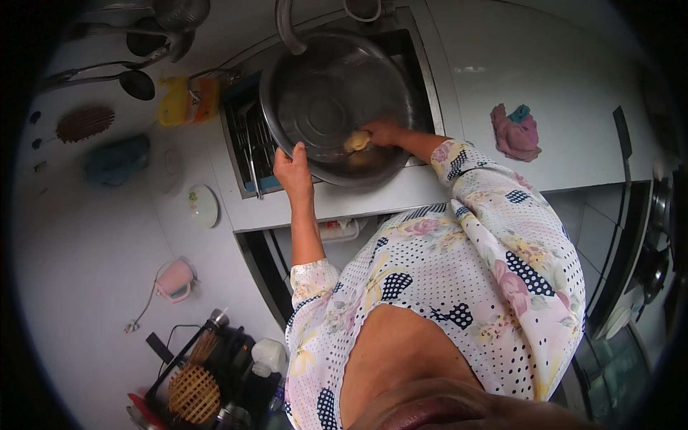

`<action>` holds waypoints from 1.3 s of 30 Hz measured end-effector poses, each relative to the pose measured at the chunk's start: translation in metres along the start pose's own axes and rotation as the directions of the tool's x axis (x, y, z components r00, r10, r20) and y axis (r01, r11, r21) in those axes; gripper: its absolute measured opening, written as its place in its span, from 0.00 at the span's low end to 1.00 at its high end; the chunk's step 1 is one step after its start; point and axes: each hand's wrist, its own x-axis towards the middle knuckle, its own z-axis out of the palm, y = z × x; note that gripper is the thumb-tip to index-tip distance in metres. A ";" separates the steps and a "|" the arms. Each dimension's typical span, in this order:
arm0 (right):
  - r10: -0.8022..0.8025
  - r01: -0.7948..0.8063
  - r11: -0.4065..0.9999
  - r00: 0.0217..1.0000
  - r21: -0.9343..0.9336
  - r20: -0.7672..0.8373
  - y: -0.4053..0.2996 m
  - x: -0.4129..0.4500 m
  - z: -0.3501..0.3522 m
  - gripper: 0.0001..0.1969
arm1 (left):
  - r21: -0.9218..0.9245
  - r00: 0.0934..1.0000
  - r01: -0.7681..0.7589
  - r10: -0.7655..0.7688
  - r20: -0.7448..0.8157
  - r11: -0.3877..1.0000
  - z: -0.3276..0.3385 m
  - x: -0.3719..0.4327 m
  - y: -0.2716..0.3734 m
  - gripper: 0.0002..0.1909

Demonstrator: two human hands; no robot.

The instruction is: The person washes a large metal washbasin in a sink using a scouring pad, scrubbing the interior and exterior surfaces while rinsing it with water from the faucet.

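A large round metal basin [322,80] rests tilted over the kitchen sink [424,80], below a curved faucet [290,32]. My left hand [294,169] grips the near left rim, thumb on top. Inside the basin, at its right, my right hand [383,133] holds a yellowish scrubbing pad or cloth [357,142] against the inner wall. The fingers of the right hand are partly blurred. Under the basin's left side, a rack with metal bars [250,140] shows in the sink.
A crumpled pink cloth [516,133] lies on the counter at right. On the left stand a yellow and orange bottle or pack [188,101], a small plate [203,206] and a pink cup [176,279]. Ladles [137,85] hang upper left. A woven trivet [194,393] is lower left.
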 end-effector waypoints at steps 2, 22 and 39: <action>0.003 -0.001 0.880 1.000 0.476 -0.005 -0.043 0.005 0.016 0.21 | 0.013 0.999 -0.054 0.054 -0.002 0.998 -0.006 0.001 0.005 0.03; -0.064 0.032 0.984 0.982 -0.177 -0.178 -0.094 0.078 -0.026 0.12 | 0.445 0.886 -0.162 0.328 -0.329 0.881 -0.068 -0.056 0.056 0.07; -0.425 0.419 0.905 0.897 0.074 0.118 -0.126 0.013 0.044 0.12 | 0.138 0.929 -0.147 0.185 -0.320 0.979 -0.101 -0.050 0.027 0.06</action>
